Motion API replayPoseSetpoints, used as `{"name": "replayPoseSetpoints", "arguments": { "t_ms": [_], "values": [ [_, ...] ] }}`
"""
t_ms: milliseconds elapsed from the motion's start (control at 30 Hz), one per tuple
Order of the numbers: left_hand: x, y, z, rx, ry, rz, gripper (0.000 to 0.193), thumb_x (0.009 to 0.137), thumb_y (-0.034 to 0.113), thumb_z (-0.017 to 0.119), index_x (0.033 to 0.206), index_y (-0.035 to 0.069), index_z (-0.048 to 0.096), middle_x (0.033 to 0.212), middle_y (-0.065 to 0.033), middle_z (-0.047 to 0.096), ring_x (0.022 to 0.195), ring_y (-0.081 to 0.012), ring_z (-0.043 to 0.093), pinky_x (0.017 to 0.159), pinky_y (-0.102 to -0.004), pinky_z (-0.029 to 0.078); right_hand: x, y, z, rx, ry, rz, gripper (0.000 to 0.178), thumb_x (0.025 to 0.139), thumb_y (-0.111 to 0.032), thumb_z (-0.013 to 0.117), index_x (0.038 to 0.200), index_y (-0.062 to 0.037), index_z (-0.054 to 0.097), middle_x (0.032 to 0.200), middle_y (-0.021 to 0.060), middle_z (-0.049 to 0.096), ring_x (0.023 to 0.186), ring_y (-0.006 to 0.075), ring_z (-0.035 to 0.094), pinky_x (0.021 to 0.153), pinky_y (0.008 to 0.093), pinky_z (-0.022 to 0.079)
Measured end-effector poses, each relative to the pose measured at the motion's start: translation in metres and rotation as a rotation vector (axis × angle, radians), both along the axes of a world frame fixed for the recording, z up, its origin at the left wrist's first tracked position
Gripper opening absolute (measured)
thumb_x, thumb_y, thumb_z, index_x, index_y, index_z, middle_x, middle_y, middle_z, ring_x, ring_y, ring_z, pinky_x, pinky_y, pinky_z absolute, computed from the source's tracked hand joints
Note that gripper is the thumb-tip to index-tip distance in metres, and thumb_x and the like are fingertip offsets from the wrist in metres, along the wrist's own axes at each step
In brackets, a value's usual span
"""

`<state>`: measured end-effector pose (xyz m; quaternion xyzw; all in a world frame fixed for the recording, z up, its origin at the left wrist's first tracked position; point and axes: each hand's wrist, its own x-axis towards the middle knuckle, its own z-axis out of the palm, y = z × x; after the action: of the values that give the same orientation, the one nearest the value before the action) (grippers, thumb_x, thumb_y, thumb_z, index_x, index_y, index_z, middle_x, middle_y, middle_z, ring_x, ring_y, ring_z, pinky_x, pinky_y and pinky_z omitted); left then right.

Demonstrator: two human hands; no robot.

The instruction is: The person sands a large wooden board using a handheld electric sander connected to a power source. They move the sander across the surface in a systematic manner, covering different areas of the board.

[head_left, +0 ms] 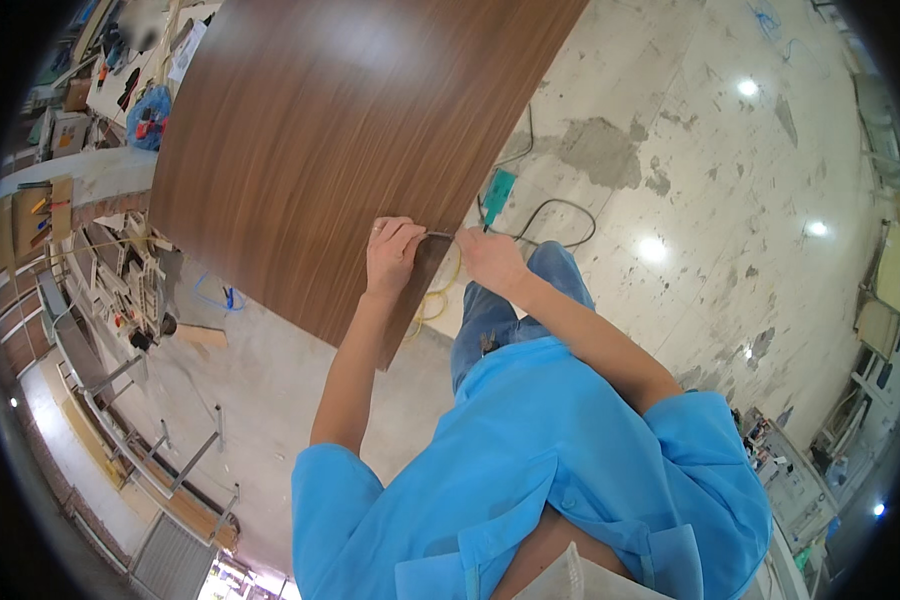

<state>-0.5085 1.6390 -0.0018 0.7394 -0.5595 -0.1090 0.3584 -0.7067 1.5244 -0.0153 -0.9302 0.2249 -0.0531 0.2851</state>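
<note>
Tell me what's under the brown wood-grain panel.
Floor, a yellow cord and a black cable show beside its edges; whatever lies directly beneath the panel is covered.

The wood-grain panel (320, 150) looks smooth and glossy, the floor (710, 180) patchily rough, the shirt (590, 430) matt cloth.

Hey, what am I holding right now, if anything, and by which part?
A thin strip, apparently: the left grip pinches its left end, and the right grip seems to hold its right end, by the brown board.

One brown panel (340, 170), one green block (499, 192)
</note>
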Motion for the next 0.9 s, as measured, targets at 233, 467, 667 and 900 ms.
{"name": "replayPoseSetpoints", "arguments": {
  "t_ms": [233,467,667,900],
  "values": [
    [-0.012,0.054,0.032,0.124,-0.031,-0.004,0.012,0.085,0.003,0.076,0.095,0.009,0.073,0.099,-0.0079,0.07,0.101,-0.0312,0.065,0.087,-0.0438,0.053,-0.004,0.042,0.009,0.035,0.034,0.153,0.016,0.092,-0.011,0.058,0.106,-0.0069,0.061,0.091,0.0161,0.068,0.073,0.036,0.073,0.06,0.0471,0.059],
    [0.003,-0.068,0.016,0.019,-0.126,-0.041,0.003,0.091,0.008,0.071,0.094,0.007,0.071,0.099,-0.008,0.071,0.1,-0.0339,0.064,0.091,-0.0444,0.051,0.013,-0.065,0.001,-0.127,-0.036,-0.158,0.017,0.097,-0.013,0.054,0.11,-0.0067,0.063,0.096,0.0174,0.073,0.084,0.0393,0.074,0.072,0.0502,0.06],
    [-0.003,-0.012,0.018,0.082,-0.104,-0.07,0.004,0.091,0.008,0.072,0.094,0.006,0.072,0.101,-0.0076,0.07,0.1,-0.0338,0.063,0.091,-0.0441,0.051,0.003,-0.006,-0.003,-0.097,0.002,-0.094,0.015,0.096,-0.011,0.055,0.11,-0.0065,0.06,0.098,0.0178,0.07,0.081,0.0405,0.073,0.069,0.0515,0.059],
    [-0.006,0.123,0.01,0.069,-0.057,-0.041,0.007,0.088,0.007,0.074,0.094,0.008,0.071,0.098,-0.0059,0.068,0.1,-0.0333,0.062,0.088,-0.0434,0.052,0.002,0.123,-0.003,-0.048,0.015,-0.005,0.019,0.094,-0.01,0.056,0.111,-0.0042,0.059,0.096,0.0178,0.069,0.079,0.0389,0.073,0.065,0.0491,0.059]
  ]
}}
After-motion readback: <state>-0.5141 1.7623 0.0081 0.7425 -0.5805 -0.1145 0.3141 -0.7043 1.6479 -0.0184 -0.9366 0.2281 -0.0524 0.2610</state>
